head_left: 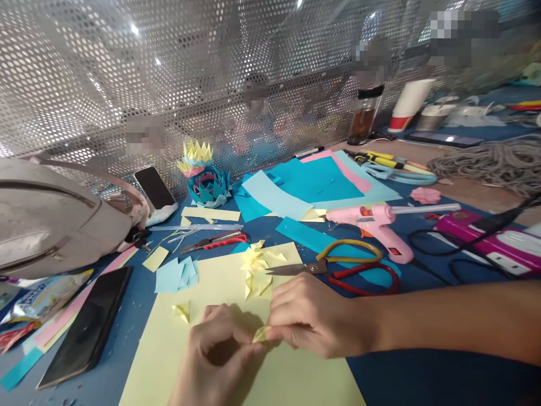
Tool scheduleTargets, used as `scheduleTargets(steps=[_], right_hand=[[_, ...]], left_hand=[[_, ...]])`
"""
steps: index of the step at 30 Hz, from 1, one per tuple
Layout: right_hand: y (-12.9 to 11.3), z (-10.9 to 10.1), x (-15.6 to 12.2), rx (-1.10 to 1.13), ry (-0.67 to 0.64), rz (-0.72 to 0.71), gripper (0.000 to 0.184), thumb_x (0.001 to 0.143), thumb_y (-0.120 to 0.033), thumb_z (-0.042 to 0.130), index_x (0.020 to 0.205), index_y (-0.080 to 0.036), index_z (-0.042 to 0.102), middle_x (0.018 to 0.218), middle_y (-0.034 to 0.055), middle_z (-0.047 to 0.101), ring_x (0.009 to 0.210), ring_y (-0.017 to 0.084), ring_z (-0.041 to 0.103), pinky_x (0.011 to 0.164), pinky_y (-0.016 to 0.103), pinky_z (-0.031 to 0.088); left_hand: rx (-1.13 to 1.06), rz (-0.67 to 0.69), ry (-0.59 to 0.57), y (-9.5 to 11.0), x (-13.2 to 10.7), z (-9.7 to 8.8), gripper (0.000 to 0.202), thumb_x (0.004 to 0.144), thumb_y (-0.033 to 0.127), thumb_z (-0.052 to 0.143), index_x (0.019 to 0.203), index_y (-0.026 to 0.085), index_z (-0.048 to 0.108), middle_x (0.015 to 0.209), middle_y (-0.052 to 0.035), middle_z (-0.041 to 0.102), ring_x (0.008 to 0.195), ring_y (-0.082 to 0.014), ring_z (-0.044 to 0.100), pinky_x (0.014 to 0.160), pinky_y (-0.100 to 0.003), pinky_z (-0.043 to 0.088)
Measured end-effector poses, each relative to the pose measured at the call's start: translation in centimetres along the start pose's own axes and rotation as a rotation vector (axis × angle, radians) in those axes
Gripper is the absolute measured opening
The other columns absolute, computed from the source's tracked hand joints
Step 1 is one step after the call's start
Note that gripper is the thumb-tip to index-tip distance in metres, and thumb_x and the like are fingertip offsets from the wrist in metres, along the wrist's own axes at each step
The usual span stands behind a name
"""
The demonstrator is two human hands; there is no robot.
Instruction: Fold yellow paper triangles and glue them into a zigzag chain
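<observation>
Between my two hands is a small folded piece of pale yellow paper (261, 334). My left hand (220, 347) pinches its left edge with thumb and forefinger. On its other side, the fingers of my right hand (313, 316) press it from the right. Both hands are over a large pale yellow sheet (160, 361) on the blue table. A pile of folded yellow paper pieces (256, 268) lies just beyond my hands, and one more folded piece (182, 310) sits to the left. Scissors (333, 265) with yellow and red handles rest behind my right hand.
A pink glue gun (382, 223) lies at the right near a magenta power strip (486, 237). Light blue paper pieces (175, 274), a red-handled cutter (220, 241) and a black phone (88, 327) are left. Layered paper flowers (207, 180) stand by the perforated metal screen (203, 67).
</observation>
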State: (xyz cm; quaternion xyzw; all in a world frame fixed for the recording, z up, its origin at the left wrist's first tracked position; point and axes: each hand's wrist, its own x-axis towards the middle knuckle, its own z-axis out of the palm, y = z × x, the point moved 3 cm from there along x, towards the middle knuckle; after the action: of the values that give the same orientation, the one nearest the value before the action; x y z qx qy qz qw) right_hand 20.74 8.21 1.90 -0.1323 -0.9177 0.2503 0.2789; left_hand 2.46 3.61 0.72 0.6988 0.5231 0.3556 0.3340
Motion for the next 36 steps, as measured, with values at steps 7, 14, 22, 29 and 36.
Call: scheduleTargets(steps=[7, 14, 22, 29, 36], right_hand=[[0.6, -0.4, 0.0, 0.022, 0.034, 0.136, 0.029, 0.099, -0.045, 0.059, 0.091, -0.017, 0.062, 0.079, -0.0008, 0.06, 0.071, 0.011, 0.052, 0.064, 0.024, 0.038], [-0.5, -1.2, -0.3, -0.023, 0.198, -0.022, 0.023, 0.101, -0.039, 0.057, 0.106, -0.018, 0.065, 0.089, 0.0037, 0.063, 0.08, 0.014, 0.056, 0.072, 0.026, 0.043], [-0.3, -1.0, -0.2, -0.053, 0.199, 0.016, 0.015, 0.1, -0.03, 0.059, 0.105, -0.018, 0.066, 0.088, 0.0028, 0.065, 0.08, 0.013, 0.058, 0.076, 0.026, 0.045], [-0.4, -1.0, -0.2, -0.12, 0.181, -0.008, 0.018, 0.102, -0.028, 0.056, 0.107, -0.02, 0.071, 0.09, 0.0034, 0.064, 0.081, 0.014, 0.057, 0.076, 0.028, 0.046], [-0.6, -1.3, -0.2, -0.125, 0.181, -0.021, 0.019, 0.1, -0.025, 0.058, 0.11, -0.021, 0.074, 0.091, 0.0033, 0.062, 0.079, 0.013, 0.056, 0.07, 0.027, 0.044]], left_hand=[[-0.253, -0.165, -0.015, -0.6, -0.1, -0.2, 0.031, 0.09, 0.049, 0.067, 0.087, 0.02, 0.079, 0.083, -0.0057, 0.073, 0.075, -0.0178, 0.066, 0.067, -0.024, 0.053], [-0.298, -0.18, 0.038, -0.7, -0.1, -0.2, 0.025, 0.089, 0.042, 0.07, 0.089, 0.021, 0.082, 0.081, -0.0062, 0.075, 0.074, -0.0186, 0.068, 0.063, -0.023, 0.054], [-0.279, -0.169, 0.014, -0.7, 0.0, -0.2, 0.027, 0.088, 0.045, 0.07, 0.094, 0.021, 0.082, 0.087, -0.0082, 0.077, 0.077, -0.0204, 0.071, 0.066, -0.025, 0.058], [-0.387, -0.182, 0.008, -0.8, -0.1, 0.1, 0.02, 0.087, 0.039, 0.073, 0.093, 0.023, 0.082, 0.088, -0.0062, 0.076, 0.079, -0.018, 0.07, 0.067, -0.021, 0.056], [-0.392, -0.157, -0.005, -0.8, -0.1, -0.1, 0.018, 0.088, 0.037, 0.072, 0.095, 0.024, 0.082, 0.088, -0.0054, 0.077, 0.08, -0.0193, 0.071, 0.069, -0.024, 0.057]])
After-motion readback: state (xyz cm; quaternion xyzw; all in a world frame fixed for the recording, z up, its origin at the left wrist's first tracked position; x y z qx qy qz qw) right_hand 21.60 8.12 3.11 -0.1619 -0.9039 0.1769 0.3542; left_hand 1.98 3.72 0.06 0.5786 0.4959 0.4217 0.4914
